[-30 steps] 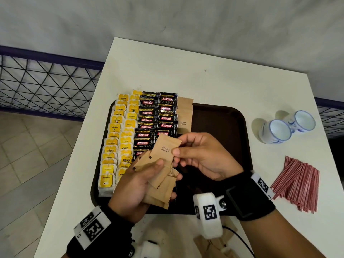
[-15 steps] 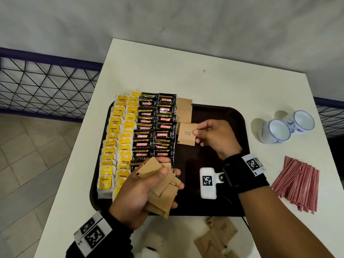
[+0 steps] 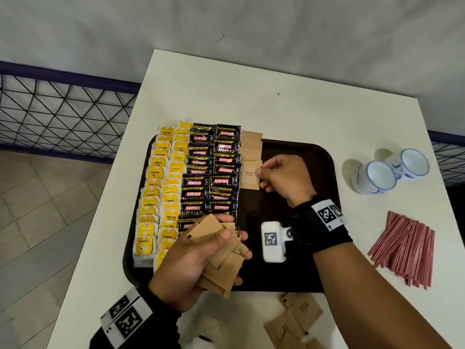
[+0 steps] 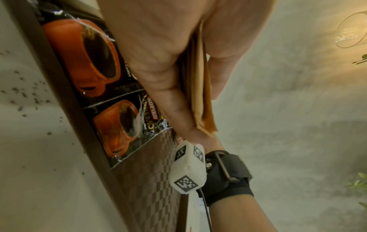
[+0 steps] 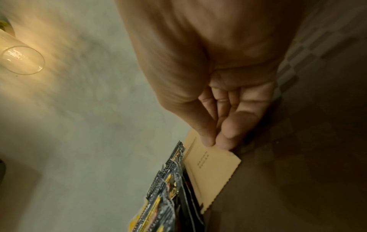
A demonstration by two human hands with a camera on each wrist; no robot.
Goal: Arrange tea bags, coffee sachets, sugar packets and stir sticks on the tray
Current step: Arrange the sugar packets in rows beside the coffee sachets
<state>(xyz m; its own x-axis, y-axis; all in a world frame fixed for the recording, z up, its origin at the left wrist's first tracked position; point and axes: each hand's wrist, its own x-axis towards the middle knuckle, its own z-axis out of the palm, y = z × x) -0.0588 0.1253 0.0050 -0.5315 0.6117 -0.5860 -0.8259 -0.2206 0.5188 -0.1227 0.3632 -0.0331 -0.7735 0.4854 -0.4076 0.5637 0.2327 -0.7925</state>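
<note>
A dark brown tray (image 3: 302, 152) lies on the white table. Yellow tea bags (image 3: 161, 192) fill its left side in two columns, black coffee sachets (image 3: 214, 172) run beside them, and brown sugar packets (image 3: 251, 144) start a column to their right. My right hand (image 3: 284, 177) pinches one brown sugar packet (image 3: 249, 176) (image 5: 210, 169) by its right edge, low over that column beside the sachets (image 5: 168, 196). My left hand (image 3: 191, 258) grips a fanned stack of sugar packets (image 3: 224, 260) (image 4: 200, 97) above the tray's near edge.
Red stir sticks (image 3: 405, 248) lie in a pile on the table to the right. Two white-and-blue cups (image 3: 387, 172) stand at the far right. More sugar packets (image 3: 294, 321) lie on the table in front of the tray. A railing borders the table's left side.
My right hand took one packet from the left hand's stack and carried it away to the sugar column, then lowered it there. The left hand stayed put with its stack.
</note>
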